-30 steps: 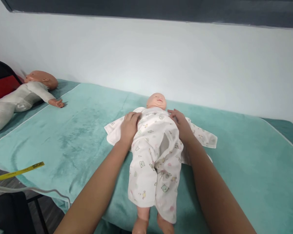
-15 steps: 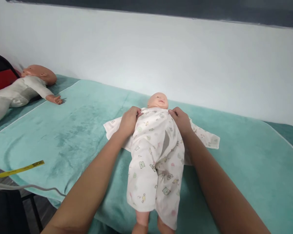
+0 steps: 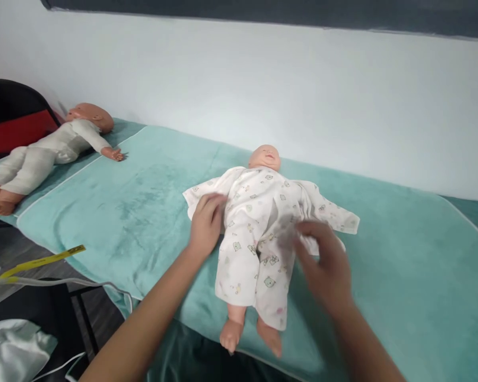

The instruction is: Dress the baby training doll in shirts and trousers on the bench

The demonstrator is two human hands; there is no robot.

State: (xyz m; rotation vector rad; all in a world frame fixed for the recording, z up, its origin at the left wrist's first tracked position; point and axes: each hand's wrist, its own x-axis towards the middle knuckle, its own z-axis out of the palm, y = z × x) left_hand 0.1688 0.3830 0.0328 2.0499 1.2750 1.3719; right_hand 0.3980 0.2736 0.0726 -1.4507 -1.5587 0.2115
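Note:
A baby doll (image 3: 264,157) lies on its back on a teal blanket (image 3: 402,276), dressed in a white printed romper (image 3: 258,233) with sleeves spread out. My left hand (image 3: 204,225) rests at the romper's left side near the sleeve, fingers bent and smeared by motion. My right hand (image 3: 325,265) hovers over the romper's right side, blurred, fingers apart with nothing in them. The doll's bare feet (image 3: 247,334) stick out at the blanket's near edge.
A second doll in a cream suit (image 3: 51,151) lies at the far left beside a black and red chair (image 3: 11,119). A yellow measuring tape (image 3: 43,261) and a pale cable (image 3: 63,284) hang off the near left edge. Silvery cloth (image 3: 16,350) lies below. A white wall runs behind.
Both hands have drawn back from the doll's shoulders toward me; the right has lifted off the romper. The camera has shifted, showing more of the left doll and floor.

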